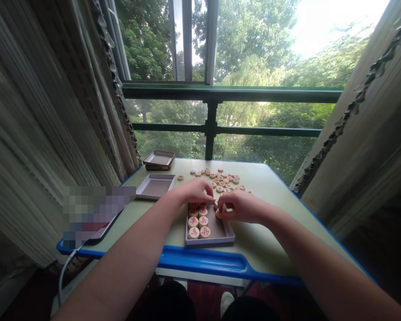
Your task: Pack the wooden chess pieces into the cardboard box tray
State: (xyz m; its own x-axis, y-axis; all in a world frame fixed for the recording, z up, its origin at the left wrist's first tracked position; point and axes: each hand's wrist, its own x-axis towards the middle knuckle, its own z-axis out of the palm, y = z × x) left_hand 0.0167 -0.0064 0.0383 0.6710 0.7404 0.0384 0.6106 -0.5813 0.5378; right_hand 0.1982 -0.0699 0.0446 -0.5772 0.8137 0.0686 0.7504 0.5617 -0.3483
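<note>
A shallow white box [227, 238] lies on the table, with round wooden Chinese chess pieces [203, 222] in two columns along its left side, their red characters facing up. My left hand [198, 191] is over the box's far left part, fingers curled down and closed; whether a piece is between them is hidden. At the box's far right corner, my right hand [237, 205] pinches a Chinese chess piece [218, 214] by its edge. Another piece shows just beyond those fingertips. Past both hands, many loose Chinese chess pieces [222, 183] lie scattered.
An open shallow tray [150, 195] sits to the left, with stacked brown-rimmed trays [158, 159] behind it. A blurred-out device with a cable [60, 276] lies at the table's left edge. A blue rim [203, 261] borders the table [277, 249]. Curtains flank the window.
</note>
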